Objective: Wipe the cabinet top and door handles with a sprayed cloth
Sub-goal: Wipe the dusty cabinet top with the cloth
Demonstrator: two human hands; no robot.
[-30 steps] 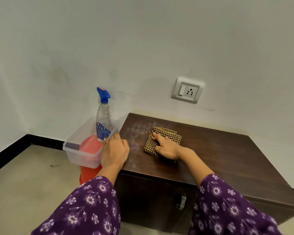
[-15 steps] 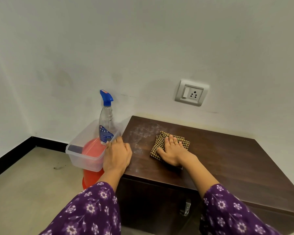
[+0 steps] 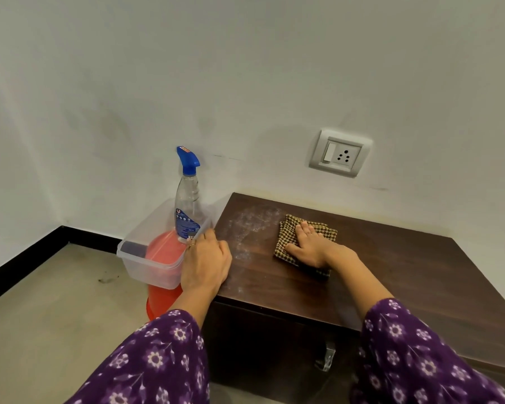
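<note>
Two hands are at work on one dark wooden cabinet (image 3: pixel 405 272), each coming out of a purple flowered sleeve (image 3: pixel 158 360). One right hand (image 3: pixel 312 246) lies flat with straight fingers, pressing down on the single checked cloth (image 3: pixel 292 225), which sits folded on the cabinet top towards the back left. One left hand (image 3: pixel 206 263) rests on the top's left edge, its fingers bent down over the side and gripping nothing else. Just left of the cabinet, on the floor, stands one red bucket (image 3: pixel 161 298), and on it sits one clear plastic tub (image 3: pixel 146 258), close beside the left hand. One spray bottle (image 3: pixel 187 211) with a blue trigger head stands upright in the tub. Between the two hands, one pale dusty patch (image 3: pixel 251 223) marks the wood just left of the cloth. One socket plate (image 3: pixel 340 154) is set in the white wall above. One metal door handle (image 3: pixel 327 358) shows on the cabinet front below, and one ring (image 3: pixel 192 244) on the left hand.
</note>
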